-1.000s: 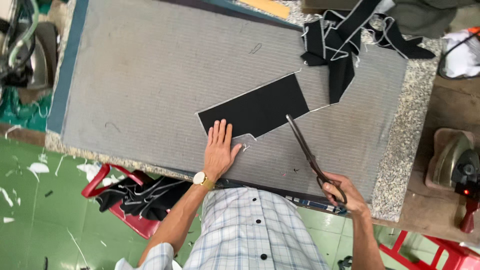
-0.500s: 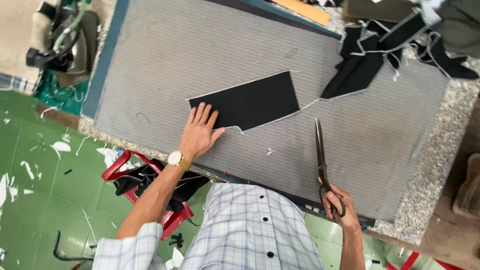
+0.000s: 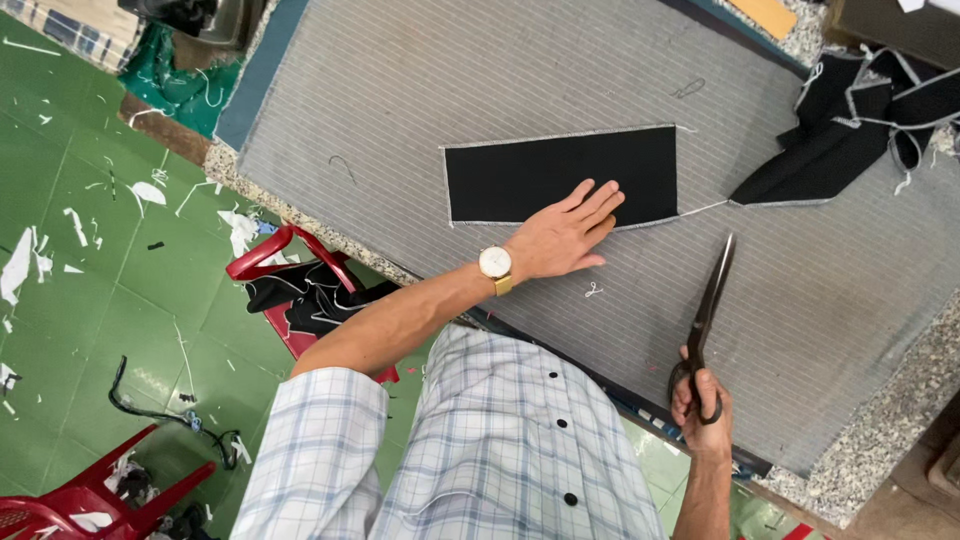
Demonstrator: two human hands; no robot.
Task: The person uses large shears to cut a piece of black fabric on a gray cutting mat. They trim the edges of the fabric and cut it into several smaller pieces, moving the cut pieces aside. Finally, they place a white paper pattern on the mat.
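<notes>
while under left fingers, black fabric

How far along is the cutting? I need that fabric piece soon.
The black fabric piece already lies as a separate cut shape with a pale edge on the grey striped cloth. The left hand presses it flat; the right hand holds closed scissors clear of it. What's left isn't visible.

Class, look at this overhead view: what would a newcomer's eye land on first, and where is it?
First, the black fabric panel lying flat mid-table on grey striped cloth, with the left hand pressing its lower edge. Next, the long black scissors held in the right hand at the table's near edge, blades closed. A heap of black offcuts lies top right.
</notes>
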